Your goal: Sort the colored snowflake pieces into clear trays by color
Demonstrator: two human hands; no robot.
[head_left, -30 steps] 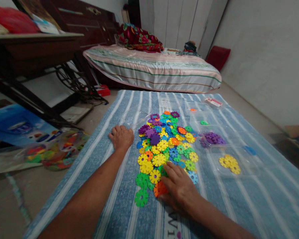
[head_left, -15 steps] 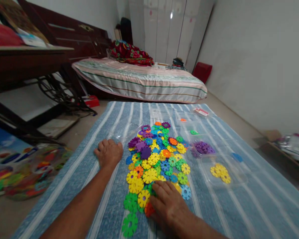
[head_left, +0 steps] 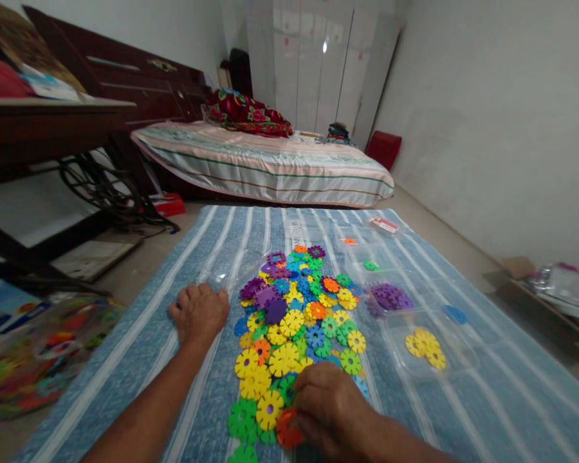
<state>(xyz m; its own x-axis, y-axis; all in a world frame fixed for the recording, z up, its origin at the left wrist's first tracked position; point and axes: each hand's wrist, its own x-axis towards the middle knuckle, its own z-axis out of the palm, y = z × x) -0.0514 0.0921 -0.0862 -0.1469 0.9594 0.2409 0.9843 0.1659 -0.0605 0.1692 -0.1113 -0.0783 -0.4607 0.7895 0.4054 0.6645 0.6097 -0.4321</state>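
Observation:
A heap of flat, notched plastic snowflake discs in several colours lies on the striped cloth. My right hand is over the near right part of the heap, its fingers curled down and pressed together. What they grip, if anything, is hidden. Right at its fingertips lies an orange disc, next to a yellow disc. My left hand rests palm down on the cloth left of the heap, fingers slightly bent and apart, holding nothing. Purple discs lie nearest to it.
Right of the heap, one clear plastic box holds yellow discs; another behind it holds purple discs. Farther boxes hold a green disc and an orange one. A bed stands beyond the table.
My right hand's fingers have drawn from flatter to more curled over the heap. My left hand stays on the cloth. The whole view has shifted slightly.

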